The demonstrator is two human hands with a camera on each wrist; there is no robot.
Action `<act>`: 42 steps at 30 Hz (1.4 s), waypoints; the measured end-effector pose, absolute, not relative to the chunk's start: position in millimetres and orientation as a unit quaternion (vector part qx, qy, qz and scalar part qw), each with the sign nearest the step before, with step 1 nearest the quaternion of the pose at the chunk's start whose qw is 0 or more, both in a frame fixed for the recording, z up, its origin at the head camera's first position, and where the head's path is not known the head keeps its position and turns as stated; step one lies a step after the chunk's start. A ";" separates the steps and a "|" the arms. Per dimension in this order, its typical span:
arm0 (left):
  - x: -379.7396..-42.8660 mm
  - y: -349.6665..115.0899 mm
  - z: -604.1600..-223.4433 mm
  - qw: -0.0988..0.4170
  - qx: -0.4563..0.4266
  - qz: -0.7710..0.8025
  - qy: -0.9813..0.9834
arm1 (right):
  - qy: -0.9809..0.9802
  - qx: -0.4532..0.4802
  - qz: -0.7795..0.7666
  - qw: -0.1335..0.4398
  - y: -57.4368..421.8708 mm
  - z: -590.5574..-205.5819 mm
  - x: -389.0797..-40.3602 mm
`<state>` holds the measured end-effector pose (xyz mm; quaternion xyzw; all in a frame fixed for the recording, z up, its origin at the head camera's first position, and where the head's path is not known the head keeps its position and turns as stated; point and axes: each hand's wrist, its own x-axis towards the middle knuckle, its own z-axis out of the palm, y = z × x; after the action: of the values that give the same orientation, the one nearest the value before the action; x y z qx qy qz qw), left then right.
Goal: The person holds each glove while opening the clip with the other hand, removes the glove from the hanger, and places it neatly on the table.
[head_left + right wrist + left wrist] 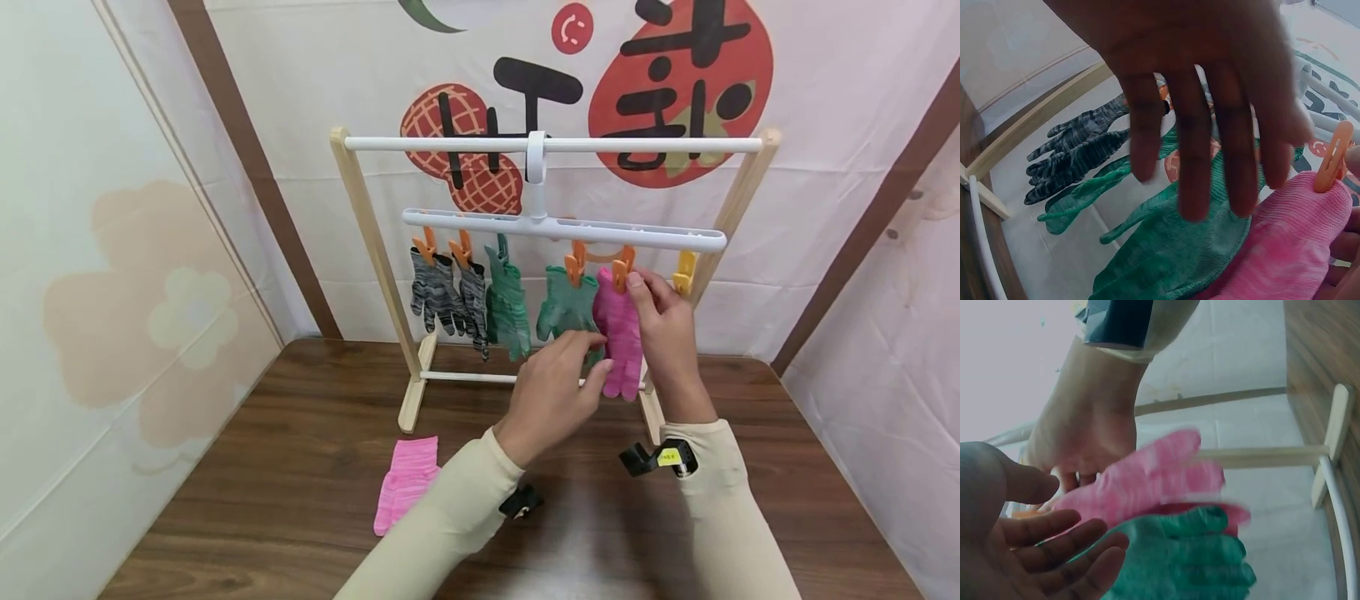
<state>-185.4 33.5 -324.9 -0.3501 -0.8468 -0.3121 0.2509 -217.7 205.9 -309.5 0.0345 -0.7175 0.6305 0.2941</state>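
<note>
A pink knitted glove (622, 342) hangs fingers down from an orange clothespin (622, 268) on the white hanger (637, 237). My right hand (672, 354) pinches the right edge of its cuff, thumb close beside the clothespin. With fingers extended, my left hand (551, 396) hovers by the glove's left side, holding nothing; its spread fingers (1194, 156) cross the right wrist view. A green glove (564, 300) hangs just left of the pink one, under its own orange clothespin (575, 265). In the left wrist view, the pink glove (1147, 481) overlaps the green glove (1179, 562).
Further left hang another green glove (510, 308) and grey-black gloves (435, 292). A yellow clothespin (683, 272) sits at the hanger's right end. The hanger hooks onto a wooden-legged rack (450, 144). On the brown table (247, 500) lies more pink knitwear (408, 479), partly behind the left sleeve.
</note>
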 end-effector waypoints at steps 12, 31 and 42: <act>-189.8 57.9 -315.9 0.261 -0.312 -0.349 -0.844 | -0.724 0.086 0.605 0.320 200.5 -301.2 -219.8; -196.2 65.7 -319.3 0.283 -0.234 -0.337 -0.867 | -0.745 0.106 0.566 0.337 201.8 -290.5 -217.6; -207.4 67.7 -320.1 0.263 -0.221 -0.447 -0.826 | -0.755 0.113 0.558 0.325 205.2 -284.6 -215.6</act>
<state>-207.4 67.7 -320.1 -0.2212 -0.8260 -0.4467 0.2633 -215.6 205.2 -284.6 0.1126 -0.7552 0.5583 0.3246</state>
